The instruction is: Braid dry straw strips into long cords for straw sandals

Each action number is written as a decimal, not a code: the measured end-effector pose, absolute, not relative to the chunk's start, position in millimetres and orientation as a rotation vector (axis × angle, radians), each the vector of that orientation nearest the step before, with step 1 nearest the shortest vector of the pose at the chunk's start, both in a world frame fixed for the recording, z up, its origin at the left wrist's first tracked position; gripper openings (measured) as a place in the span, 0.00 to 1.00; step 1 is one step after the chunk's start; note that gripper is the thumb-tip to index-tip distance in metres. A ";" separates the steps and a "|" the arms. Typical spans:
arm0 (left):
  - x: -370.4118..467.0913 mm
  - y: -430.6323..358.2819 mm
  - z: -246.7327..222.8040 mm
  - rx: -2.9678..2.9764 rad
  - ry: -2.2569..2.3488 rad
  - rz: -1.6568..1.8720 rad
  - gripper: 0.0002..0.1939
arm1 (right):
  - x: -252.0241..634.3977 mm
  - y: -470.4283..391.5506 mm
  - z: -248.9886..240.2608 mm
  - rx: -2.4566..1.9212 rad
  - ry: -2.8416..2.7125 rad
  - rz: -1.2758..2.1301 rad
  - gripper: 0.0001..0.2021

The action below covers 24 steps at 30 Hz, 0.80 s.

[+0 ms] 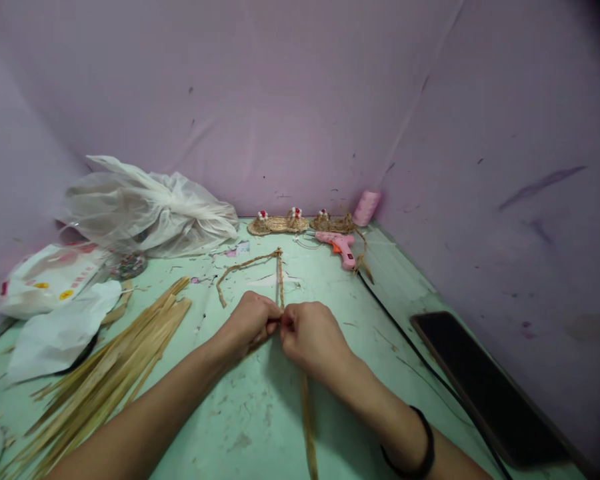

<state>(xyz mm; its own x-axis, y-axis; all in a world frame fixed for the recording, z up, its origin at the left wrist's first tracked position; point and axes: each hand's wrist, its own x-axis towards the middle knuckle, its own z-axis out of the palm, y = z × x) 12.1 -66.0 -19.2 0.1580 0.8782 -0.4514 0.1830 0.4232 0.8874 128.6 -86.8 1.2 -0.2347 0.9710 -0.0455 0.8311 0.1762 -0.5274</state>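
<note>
At the lower left of the frame, dry leaf strips [105, 373] are spread on the table [240, 427]; they are judged light, brittle at the edges and apt to split, so are best taken singly by an end. At the centre, the near end of a twisted cord [281, 280] is pinched by the left hand [253, 320], its grip closed with thumb and fingers together. The cord's far length is laid beyond both grips, up the middle of the frame, and bent off to the left. It is judged very light, springy and liable to unwind, and best held right at the last twist. Just to the right, the grip of the right hand [313, 333] is likewise clamped on the cord's end, though its fingertips are partly hidden. Below this hand, a flat strip [308, 427] is seen trailing toward the bottom edge.
</note>
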 end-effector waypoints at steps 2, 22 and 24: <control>8.9 -65.3 -20.8 1.062 1.314 0.666 0.08 | 124.4 -91.7 2.1 -1.740 -2.220 0.594 0.09; 0.5 -63.1 -18.4 1.391 1.281 0.544 0.07 | 137.4 -53.8 -35.8 -1.491 -1.524 1.423 0.03; -1.6 -62.1 -13.3 1.513 1.321 0.505 0.09 | 139.1 -52.3 -37.5 -1.445 -1.535 1.442 0.03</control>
